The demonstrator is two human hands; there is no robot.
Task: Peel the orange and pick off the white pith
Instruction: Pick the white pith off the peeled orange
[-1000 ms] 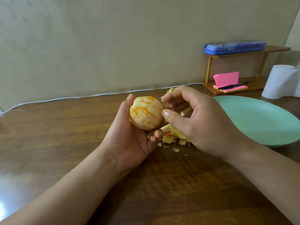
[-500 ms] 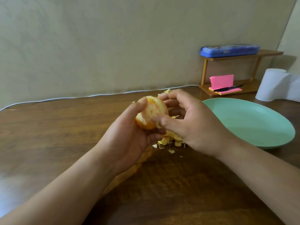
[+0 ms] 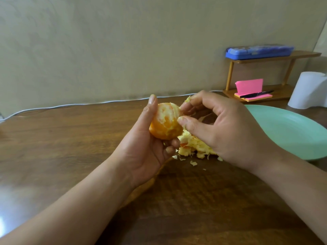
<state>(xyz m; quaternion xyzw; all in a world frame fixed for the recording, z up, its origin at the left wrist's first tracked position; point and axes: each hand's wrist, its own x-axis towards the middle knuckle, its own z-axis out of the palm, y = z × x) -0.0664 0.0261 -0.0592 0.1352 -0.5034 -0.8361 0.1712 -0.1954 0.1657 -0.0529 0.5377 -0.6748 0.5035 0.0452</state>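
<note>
A peeled orange (image 3: 166, 122) with white pith patches on its upper side sits in my left hand (image 3: 143, 149), which grips it with thumb up its left side and fingers curled underneath. My right hand (image 3: 221, 128) is at the orange's right side, thumb and fingertips curled and touching its top edge. A small yellow scrap of pith (image 3: 188, 99) shows at the tip of my right forefinger. Under my right hand lies a heap of peel and pith bits (image 3: 192, 147) on the wooden table (image 3: 70, 138), partly hidden by the hand.
A green plate (image 3: 290, 131) lies to the right of my right hand. Behind it stands a small wooden shelf (image 3: 276, 55) with a blue case (image 3: 258, 51), pink sticky notes (image 3: 249, 86) and a pen (image 3: 256, 94). A white paper roll (image 3: 309, 90) is at far right. A white cable (image 3: 70, 104) runs along the wall.
My left hand has turned the orange, so a different face with pith shows. My right thumb and fingers have moved onto its top right edge.
</note>
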